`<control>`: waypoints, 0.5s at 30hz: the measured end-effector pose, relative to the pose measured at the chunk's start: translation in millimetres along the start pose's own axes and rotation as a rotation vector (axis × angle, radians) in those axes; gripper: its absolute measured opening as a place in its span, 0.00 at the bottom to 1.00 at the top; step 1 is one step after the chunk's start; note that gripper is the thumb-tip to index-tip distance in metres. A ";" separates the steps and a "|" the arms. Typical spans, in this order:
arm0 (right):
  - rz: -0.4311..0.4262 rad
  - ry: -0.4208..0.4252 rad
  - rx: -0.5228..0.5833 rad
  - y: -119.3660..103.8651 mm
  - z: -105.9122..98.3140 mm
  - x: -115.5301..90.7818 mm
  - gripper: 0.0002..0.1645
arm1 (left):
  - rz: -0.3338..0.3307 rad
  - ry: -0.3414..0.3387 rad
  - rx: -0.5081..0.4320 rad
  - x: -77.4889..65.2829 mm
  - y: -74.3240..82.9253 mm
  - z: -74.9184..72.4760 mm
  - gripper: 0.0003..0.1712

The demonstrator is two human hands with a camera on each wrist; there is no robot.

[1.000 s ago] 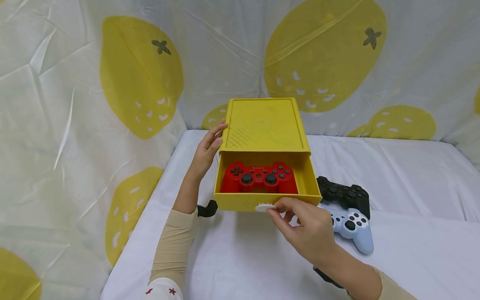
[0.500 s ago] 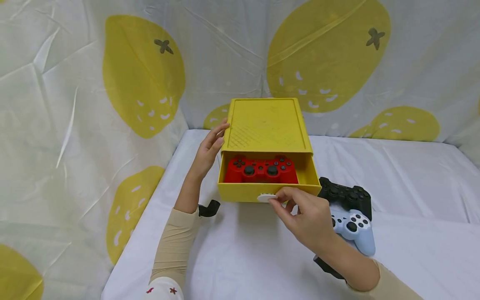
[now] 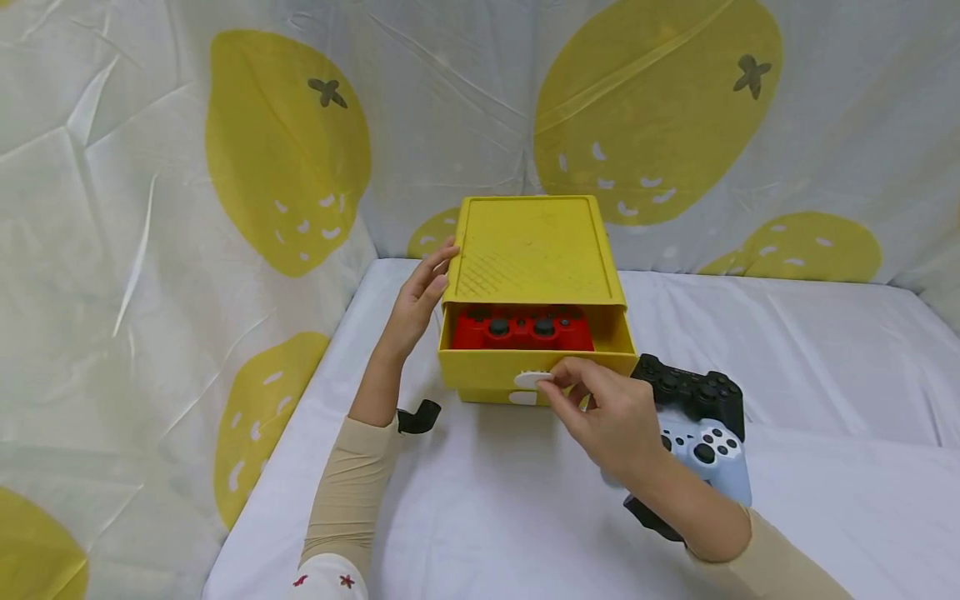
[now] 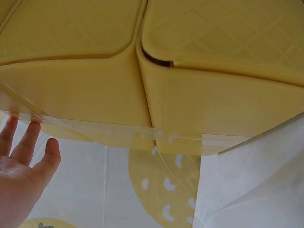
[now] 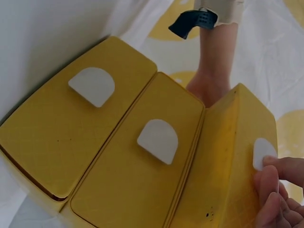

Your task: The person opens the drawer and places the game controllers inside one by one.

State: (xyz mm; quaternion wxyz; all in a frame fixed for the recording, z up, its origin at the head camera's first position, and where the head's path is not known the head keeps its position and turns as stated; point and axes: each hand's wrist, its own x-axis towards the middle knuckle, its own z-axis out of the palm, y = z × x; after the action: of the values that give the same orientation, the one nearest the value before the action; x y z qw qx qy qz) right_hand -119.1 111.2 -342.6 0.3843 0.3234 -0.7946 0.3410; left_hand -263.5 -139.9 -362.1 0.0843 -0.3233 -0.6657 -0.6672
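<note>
A yellow drawer unit [image 3: 532, 250] stands on the white cloth. Its top drawer [image 3: 480, 364] sticks partway out, and a red game controller [image 3: 521, 327] lies inside, its back part hidden under the unit's top. My right hand [image 3: 611, 417] pinches the drawer's white handle [image 3: 531, 381] between thumb and index finger. The right wrist view shows that handle [image 5: 261, 152] at the fingertips, beside two lower drawers with matching white handles. My left hand [image 3: 416, 304] rests its extended fingers against the unit's left side; the left wrist view shows the fingers [image 4: 31, 142] at the taped yellow wall.
Right of the drawer unit lie a black game controller [image 3: 693, 392] and a light blue one [image 3: 716, 458], partly behind my right hand. Another black object [image 3: 652, 518] shows under the right forearm. A lemon-print sheet [image 3: 450, 125] hangs behind and at the left.
My right hand has pushed the top drawer inward, away from me, with the red controller sliding further under the top. A lower drawer's handle now shows. The left hand stays against the side.
</note>
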 end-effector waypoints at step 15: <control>-0.009 -0.001 0.000 11.9 5.6 7.9 0.23 | 0.003 -0.009 -0.008 0.1 -1.9 -1.2 0.45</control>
State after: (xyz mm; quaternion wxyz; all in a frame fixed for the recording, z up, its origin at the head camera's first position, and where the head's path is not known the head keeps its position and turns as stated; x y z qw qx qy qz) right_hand -134.4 111.4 -342.1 0.3854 0.3270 -0.7933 0.3393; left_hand -265.0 -140.8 -363.5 0.0811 -0.3277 -0.6630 -0.6681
